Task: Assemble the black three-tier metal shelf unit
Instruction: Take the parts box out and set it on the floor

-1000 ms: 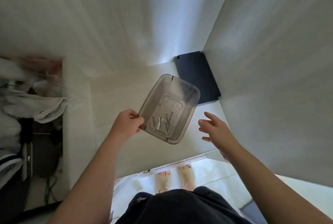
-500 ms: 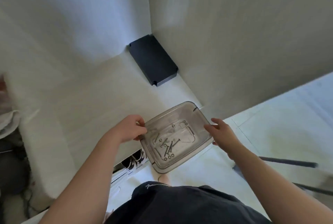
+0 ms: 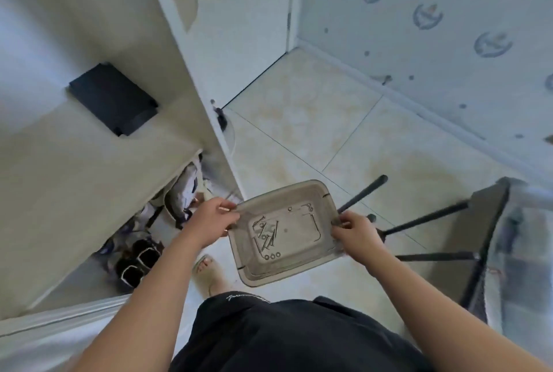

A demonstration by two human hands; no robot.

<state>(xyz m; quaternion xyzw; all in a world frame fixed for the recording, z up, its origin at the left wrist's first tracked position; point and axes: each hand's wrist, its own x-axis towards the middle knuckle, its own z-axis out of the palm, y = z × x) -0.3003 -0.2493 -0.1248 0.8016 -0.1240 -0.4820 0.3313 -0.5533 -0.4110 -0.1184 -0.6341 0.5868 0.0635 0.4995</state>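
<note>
Your left hand (image 3: 214, 219) and right hand (image 3: 356, 231) each pinch an opposite rim of one clear tray (image 3: 299, 265) holding three washers (image 3: 272, 256) and a jumble of screws (image 3: 266, 234) too tangled to count.

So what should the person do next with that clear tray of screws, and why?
Probably lower the smoky clear plastic tray onto the pale tiled floor beside the black metal shelf frame. Both the left hand and right hand grip its rim, so neither is free, and the loose silver screws and washers inside are needed there.
</note>
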